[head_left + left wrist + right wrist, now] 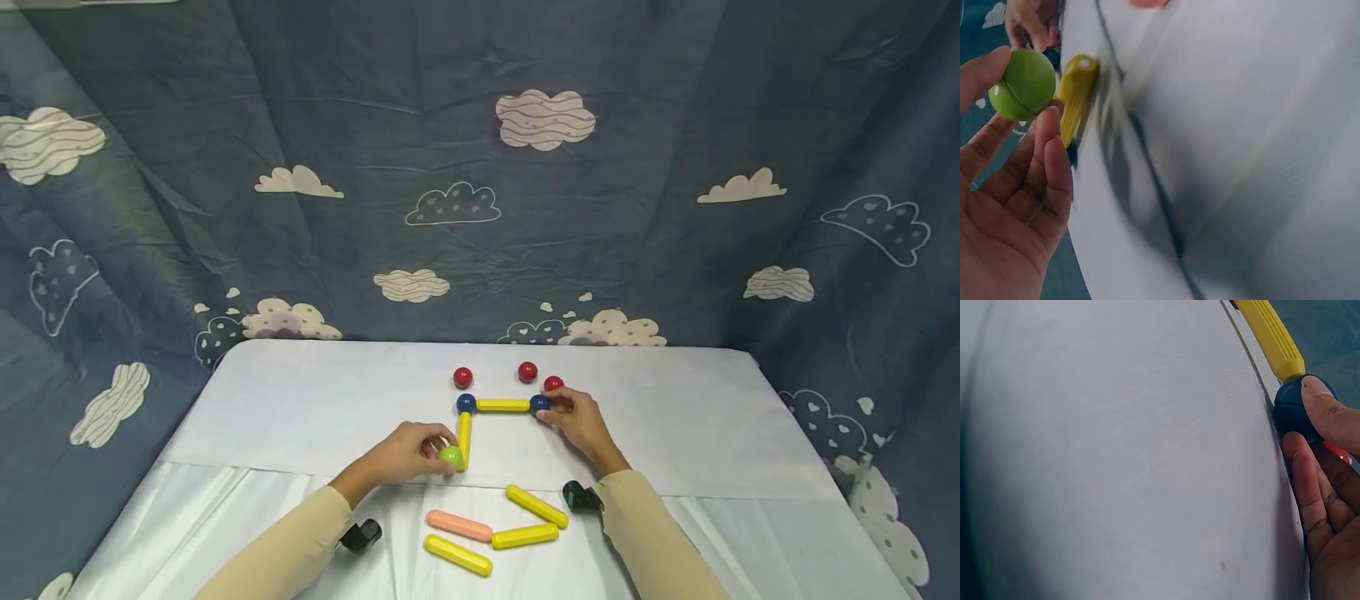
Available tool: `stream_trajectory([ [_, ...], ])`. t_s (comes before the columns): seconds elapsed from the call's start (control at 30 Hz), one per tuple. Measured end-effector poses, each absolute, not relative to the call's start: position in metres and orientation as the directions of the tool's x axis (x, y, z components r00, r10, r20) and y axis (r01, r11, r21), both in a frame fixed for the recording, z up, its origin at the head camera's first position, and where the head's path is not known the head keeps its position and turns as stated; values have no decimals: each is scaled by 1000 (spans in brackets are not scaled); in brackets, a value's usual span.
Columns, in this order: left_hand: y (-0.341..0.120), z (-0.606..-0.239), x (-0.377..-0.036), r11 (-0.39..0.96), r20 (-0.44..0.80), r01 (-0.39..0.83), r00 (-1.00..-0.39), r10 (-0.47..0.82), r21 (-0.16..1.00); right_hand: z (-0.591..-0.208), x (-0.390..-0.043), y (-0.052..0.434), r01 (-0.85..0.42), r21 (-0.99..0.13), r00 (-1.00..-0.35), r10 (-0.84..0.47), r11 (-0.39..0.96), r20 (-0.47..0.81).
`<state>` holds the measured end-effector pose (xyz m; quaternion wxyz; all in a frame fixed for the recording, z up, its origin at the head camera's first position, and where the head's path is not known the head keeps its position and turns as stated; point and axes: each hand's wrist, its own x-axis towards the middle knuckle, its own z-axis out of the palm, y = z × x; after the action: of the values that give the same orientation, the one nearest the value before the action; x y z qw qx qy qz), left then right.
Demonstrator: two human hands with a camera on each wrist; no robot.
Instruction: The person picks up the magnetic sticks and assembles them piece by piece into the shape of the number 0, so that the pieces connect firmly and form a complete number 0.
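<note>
My left hand [415,452] pinches a green ball [1024,85] between thumb and fingers, beside the near end of an upright-running yellow stick [464,440]. That stick leads back to a blue ball [466,403] at the far left corner. From there another yellow stick [503,406] runs right to a second blue ball [1300,406]. The thumb and fingers of my right hand [579,421] grip this second ball, which meets the stick's end in the right wrist view. Together the sticks and blue balls form an L-like corner on the white cloth.
Red balls [462,377] lie behind the far stick, one [553,383] right by my right fingers. Nearer me on the white-covered table [300,392] are loose yellow sticks [536,506] and one salmon stick [459,526]. A dark cloud-print curtain [465,250] hangs behind.
</note>
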<state>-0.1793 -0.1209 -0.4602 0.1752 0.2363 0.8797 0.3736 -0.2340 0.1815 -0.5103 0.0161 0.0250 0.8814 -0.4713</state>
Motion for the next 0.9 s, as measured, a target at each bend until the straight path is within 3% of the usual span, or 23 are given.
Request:
stream_trajectory([
  [0.33,-117,-471,-167,608,-185,303,-772,609,734,-514,-235,183,45,-838,-999,18,544,-42],
  [0.9,-111,-480,-174,614,-174,311,-781,600,725,-513,-234,182,50,-842,-999,19,537,-47],
])
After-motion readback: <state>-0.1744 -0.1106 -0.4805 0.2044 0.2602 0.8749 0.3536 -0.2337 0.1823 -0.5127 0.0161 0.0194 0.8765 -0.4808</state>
